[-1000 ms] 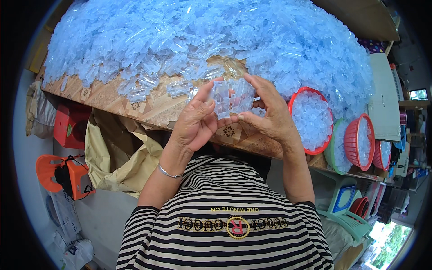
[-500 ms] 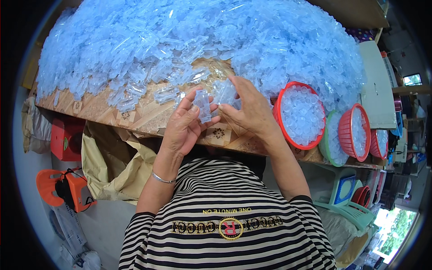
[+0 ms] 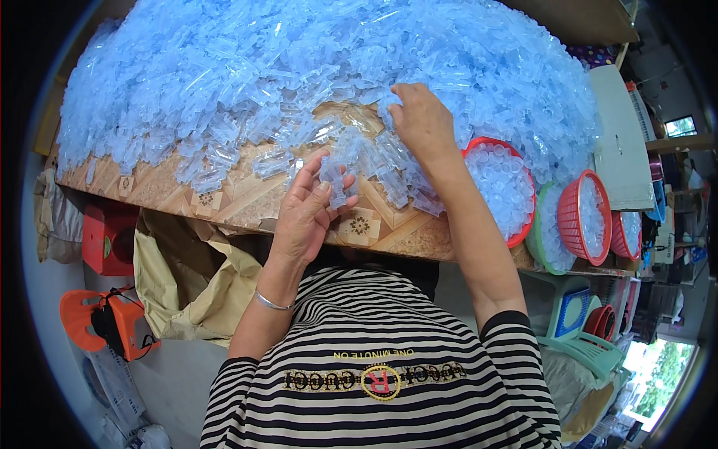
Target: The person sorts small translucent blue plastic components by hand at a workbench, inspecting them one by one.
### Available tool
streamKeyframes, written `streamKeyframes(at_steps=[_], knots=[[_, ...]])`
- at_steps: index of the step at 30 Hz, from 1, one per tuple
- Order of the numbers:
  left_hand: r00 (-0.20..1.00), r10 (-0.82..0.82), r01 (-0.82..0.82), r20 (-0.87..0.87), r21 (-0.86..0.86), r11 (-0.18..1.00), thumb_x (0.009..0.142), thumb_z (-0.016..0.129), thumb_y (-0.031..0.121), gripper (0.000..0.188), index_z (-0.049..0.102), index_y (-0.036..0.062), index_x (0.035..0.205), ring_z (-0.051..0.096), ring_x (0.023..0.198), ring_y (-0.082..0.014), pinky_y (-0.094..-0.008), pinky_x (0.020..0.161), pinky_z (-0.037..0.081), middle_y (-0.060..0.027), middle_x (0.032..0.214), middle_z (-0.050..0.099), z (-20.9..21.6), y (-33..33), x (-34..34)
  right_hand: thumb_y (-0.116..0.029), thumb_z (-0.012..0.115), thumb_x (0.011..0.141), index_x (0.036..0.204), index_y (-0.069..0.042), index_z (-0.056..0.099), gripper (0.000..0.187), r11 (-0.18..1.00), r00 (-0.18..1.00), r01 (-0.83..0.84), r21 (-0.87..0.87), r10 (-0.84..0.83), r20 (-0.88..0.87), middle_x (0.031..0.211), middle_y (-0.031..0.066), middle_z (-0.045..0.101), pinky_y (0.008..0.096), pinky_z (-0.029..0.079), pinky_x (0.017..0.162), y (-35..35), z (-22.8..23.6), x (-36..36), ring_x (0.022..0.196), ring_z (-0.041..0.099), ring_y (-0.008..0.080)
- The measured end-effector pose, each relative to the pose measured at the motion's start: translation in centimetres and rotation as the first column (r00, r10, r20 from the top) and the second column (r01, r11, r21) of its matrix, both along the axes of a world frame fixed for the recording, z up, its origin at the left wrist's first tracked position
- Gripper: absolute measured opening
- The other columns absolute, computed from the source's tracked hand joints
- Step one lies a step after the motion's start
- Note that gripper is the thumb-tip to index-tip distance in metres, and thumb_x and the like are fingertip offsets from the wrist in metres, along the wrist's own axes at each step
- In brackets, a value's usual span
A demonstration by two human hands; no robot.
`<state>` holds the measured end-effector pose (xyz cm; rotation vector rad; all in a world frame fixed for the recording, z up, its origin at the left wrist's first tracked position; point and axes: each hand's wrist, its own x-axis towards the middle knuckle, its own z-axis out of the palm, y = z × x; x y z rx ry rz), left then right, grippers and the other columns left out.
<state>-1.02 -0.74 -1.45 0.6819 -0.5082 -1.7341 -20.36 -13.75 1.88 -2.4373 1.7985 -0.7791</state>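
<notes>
Left hand (image 3: 305, 213) holds small clear plastic piece (image 3: 332, 179). Right hand (image 3: 420, 120) at big pile (image 3: 299, 60) of clear pieces on brown bench (image 3: 250, 196). Red basket (image 3: 532, 209) on right, full of clear round bits (image 3: 497, 183).

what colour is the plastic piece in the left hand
The plastic piece in the left hand looks clear, tinted pale blue, best in the head view.

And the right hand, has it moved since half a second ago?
Yes: judged by the tabletop flower mark beside the left hand, the right hand has moved forward, farther toward the heap of clear pieces.
</notes>
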Motion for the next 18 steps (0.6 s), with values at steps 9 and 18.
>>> streamKeyframes(at_steps=[9, 18], knots=[[0.999, -0.045, 0.045, -0.029, -0.005, 0.999, 0.094, 0.054, 0.009, 0.053, 0.032, 0.0035, 0.142, 0.055, 0.116, -0.0266, -0.0407, 0.093, 0.052, -0.0156, 0.129, 0.048, 0.2, 0.2, 0.2, -0.021, 0.070, 0.076, 0.111, -0.009, 0.060, 0.039, 0.982, 0.960, 0.128, 0.139, -0.088, -0.265, 0.103, 0.0150, 0.060, 0.0446, 0.051, 0.076, -2.0, -0.4, 1.7, 0.092, 0.063, 0.0325], [0.997, -0.051, 0.050, -0.058, -0.017, 0.999, 0.095, 0.054, 0.012, 0.054, 0.030, 0.0028, 0.142, 0.055, 0.117, -0.0285, -0.0417, 0.094, 0.052, -0.0174, 0.131, 0.047, 0.5, 0.2, 0.5, -0.017, 0.070, 0.076, 0.112, -0.006, 0.062, 0.039, 0.969, 0.937, -0.020, 0.246, -0.068, 0.343, 0.090, 0.0087, 0.064, 0.0326, 0.053, 0.072, -2.2, 1.4, -1.0, 0.080, 0.064, 0.0182]])
